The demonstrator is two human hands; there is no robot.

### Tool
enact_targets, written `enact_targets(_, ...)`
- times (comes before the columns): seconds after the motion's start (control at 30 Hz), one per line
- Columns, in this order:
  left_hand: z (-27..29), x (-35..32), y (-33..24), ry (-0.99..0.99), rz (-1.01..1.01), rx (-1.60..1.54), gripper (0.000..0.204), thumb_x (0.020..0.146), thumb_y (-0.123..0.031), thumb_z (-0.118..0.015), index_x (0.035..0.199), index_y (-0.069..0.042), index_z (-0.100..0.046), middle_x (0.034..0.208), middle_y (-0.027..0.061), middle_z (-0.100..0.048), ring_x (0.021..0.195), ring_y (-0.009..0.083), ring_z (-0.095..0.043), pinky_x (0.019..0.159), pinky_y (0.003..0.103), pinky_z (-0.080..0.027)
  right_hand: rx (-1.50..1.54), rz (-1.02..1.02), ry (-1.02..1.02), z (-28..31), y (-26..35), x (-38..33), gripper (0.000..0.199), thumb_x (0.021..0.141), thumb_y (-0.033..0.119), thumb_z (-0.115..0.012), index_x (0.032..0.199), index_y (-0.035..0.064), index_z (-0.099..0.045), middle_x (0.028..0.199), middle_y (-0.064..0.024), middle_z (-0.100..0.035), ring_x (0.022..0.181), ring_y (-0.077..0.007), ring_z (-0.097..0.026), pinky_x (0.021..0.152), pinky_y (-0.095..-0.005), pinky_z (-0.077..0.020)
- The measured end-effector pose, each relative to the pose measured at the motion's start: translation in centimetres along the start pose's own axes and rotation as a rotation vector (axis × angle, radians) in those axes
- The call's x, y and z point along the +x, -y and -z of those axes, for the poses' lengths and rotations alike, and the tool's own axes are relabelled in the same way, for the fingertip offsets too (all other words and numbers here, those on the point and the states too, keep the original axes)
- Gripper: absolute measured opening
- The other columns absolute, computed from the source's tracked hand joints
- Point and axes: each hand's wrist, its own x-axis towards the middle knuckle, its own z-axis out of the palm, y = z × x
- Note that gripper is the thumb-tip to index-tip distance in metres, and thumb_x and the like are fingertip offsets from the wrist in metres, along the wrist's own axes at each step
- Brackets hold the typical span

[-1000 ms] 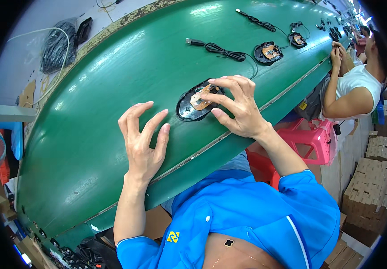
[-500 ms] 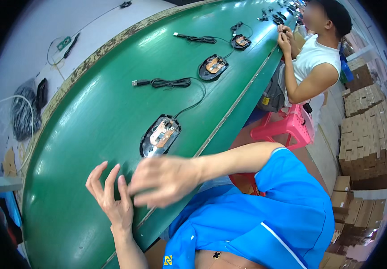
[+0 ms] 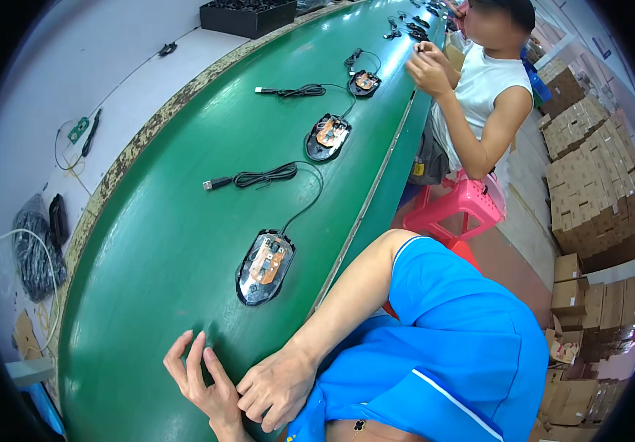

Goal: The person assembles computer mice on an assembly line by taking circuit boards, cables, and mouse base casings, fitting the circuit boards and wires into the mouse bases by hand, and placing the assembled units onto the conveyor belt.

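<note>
Since a second ago, when my right hand (image 3: pixel 277 387) touched it, the open black mouse with the orange board (image 3: pixel 264 267) has slid off along the green counter (image 3: pixel 163 243). Now it lies alone, near my hands. My left hand (image 3: pixel 201 377) has its fingers spread; the right's are curled, holding nothing.

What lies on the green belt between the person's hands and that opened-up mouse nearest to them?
Nothing visible: only bare green belt separates the left hand and right hand from the nearest open mouse. Its cable trails off beyond it.
</note>
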Motion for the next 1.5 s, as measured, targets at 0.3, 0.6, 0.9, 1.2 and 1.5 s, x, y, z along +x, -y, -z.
enact_targets(0.3, 0.7, 0.8, -2.1, -0.023, -0.030, 0.024, 0.021, 0.097, 0.003, -0.058, 0.113, -0.001, -0.070, 0.115, 0.0152, -0.065, 0.099, 0.0271, -0.062, 0.087, 0.038, -0.052, -0.015, -0.054, -0.020, -0.9, -0.4, -0.5, 0.009, 0.096, 0.016, -0.065, 0.089, 0.0130, -0.068, 0.077, -0.0027, -0.059, 0.072, -0.0239, -0.057, 0.060, -0.0355, -0.0415)
enact_targets(0.6, 0.4, 0.4, 0.7, -0.029, -0.045, 0.004, 0.020, 0.100, 0.000, -0.056, 0.115, -0.001, -0.070, 0.111, 0.0139, -0.066, 0.097, 0.0258, -0.062, 0.086, 0.037, -0.052, 0.039, -0.056, 0.066, 1.6, -0.3, 0.4, 0.015, 0.105, 0.017, -0.061, 0.101, 0.0078, -0.072, 0.077, -0.0047, -0.058, 0.070, -0.0227, -0.056, 0.061, -0.0319, -0.0423)
enact_targets(0.9, 0.9, 0.8, 1.5, -0.024, -0.178, 0.029, 0.021, 0.099, 0.002, -0.061, 0.117, 0.000, -0.072, 0.108, 0.0158, -0.068, 0.087, 0.0261, -0.065, 0.076, 0.035, -0.056, 0.099, -0.089, 0.039, -1.2, -1.6, -2.3, 0.016, 0.106, 0.015, -0.058, 0.102, 0.0070, -0.072, 0.077, -0.0049, -0.058, 0.070, -0.0233, -0.055, 0.061, -0.0324, -0.0419)
enact_targets(1.2, 0.8, 0.8, 1.3, -0.035, -0.152, -0.011, 0.020, 0.098, 0.004, -0.062, 0.115, 0.001, -0.073, 0.107, 0.0161, -0.067, 0.083, 0.0261, -0.063, 0.074, 0.034, -0.055, 0.084, -0.100, 0.075, 1.9, -0.8, 0.3, 0.019, 0.107, 0.015, -0.056, 0.104, 0.0057, -0.071, 0.078, -0.0050, -0.059, 0.070, -0.0243, -0.055, 0.061, -0.0333, -0.0425)
enact_targets(1.5, 3.1, -1.1, 2.0, -0.026, -0.365, -0.534, 0.026, 0.104, -0.016, -0.058, 0.123, -0.001, -0.065, 0.097, 0.0169, -0.066, 0.078, 0.0211, -0.059, 0.064, 0.037, -0.049, 0.018, -0.085, -0.007, 1.5, -1.2, 0.3, 0.012, 0.102, 0.016, -0.060, 0.100, 0.0084, -0.070, 0.077, -0.0036, -0.059, 0.070, -0.0239, -0.057, 0.060, -0.0339, -0.0418)
